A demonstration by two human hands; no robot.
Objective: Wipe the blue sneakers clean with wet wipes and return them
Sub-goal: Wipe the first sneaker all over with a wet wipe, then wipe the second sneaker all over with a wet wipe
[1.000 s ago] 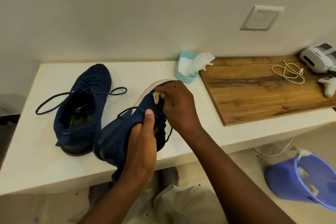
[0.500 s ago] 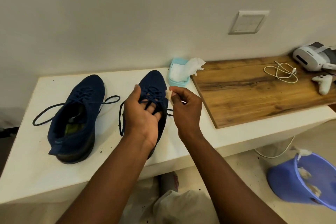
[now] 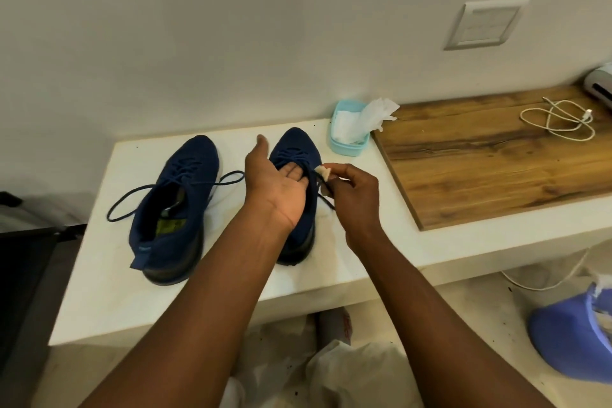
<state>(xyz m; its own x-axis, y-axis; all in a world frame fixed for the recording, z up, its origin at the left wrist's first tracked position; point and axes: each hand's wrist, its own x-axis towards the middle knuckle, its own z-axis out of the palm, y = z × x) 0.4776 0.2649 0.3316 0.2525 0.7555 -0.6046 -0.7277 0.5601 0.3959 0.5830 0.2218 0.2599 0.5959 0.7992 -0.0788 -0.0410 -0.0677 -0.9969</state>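
Both blue shoes are sitting side by side on the white desk (image 3: 99,291), toes to the wall. The loose-laced sneaker (image 3: 175,209) is off to the left and the other sneaker (image 3: 294,149) is under the hands. The left hand (image 3: 278,185) lies palm-up and relaxed, fingertips on the laces, gripping nothing. The right hand (image 3: 354,195) pinches a small wadded wipe (image 3: 323,172) just beside it. The wipe tub (image 3: 347,146) is near the toe, right next to a wooden board (image 3: 496,169).
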